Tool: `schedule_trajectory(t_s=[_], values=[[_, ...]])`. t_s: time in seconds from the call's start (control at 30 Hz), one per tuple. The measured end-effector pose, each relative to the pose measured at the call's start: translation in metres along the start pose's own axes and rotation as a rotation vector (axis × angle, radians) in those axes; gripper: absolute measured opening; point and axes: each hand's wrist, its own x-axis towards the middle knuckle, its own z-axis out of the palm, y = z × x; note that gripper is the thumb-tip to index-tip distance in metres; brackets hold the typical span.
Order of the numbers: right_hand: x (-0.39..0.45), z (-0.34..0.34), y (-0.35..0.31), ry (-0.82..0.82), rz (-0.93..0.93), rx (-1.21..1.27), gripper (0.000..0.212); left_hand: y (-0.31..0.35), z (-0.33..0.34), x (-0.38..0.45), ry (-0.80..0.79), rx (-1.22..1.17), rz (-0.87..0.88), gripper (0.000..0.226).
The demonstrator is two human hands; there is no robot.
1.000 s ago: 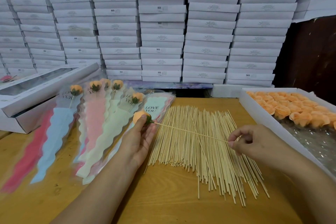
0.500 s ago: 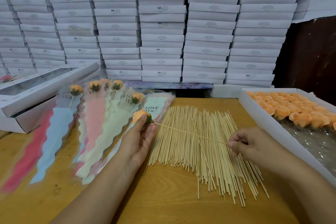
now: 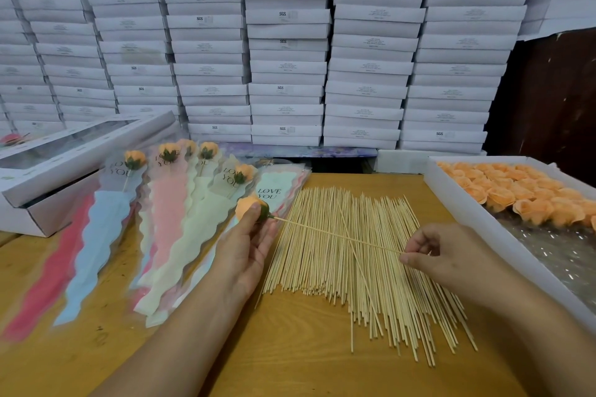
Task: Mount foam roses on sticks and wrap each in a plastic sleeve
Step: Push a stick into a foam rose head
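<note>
While five or so wrapped roses [image 3: 206,151] lie fanned at the table's [image 3: 290,364] left, many remain loose in the white tray [image 3: 458,203]. Left hand [image 3: 245,251] grasps the orange foam rose [image 3: 250,207]; right hand [image 3: 451,258] pinches the thin wooden stick [image 3: 338,235], apparently seated, its long axis running left-right above the pile of spare sticks [image 3: 354,267], rose end pointing left. Sleeving remains.

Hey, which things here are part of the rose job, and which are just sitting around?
Part of the job:
- foam rose held in the left hand
- stick pinched by the right hand
- pile of sticks
- tray of roses
- plastic sleeves

Just lying about:
- stacked white boxes
- windowed box
</note>
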Motion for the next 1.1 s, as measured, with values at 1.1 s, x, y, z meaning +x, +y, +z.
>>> schedule_trajectory(t_s=[1.1], values=[[0.0012,0.0016,0.0046,-0.16,-0.029,-0.06,0.038,-0.0009,-0.0005,-0.0001,0.009,0.015,0.004,0.018]])
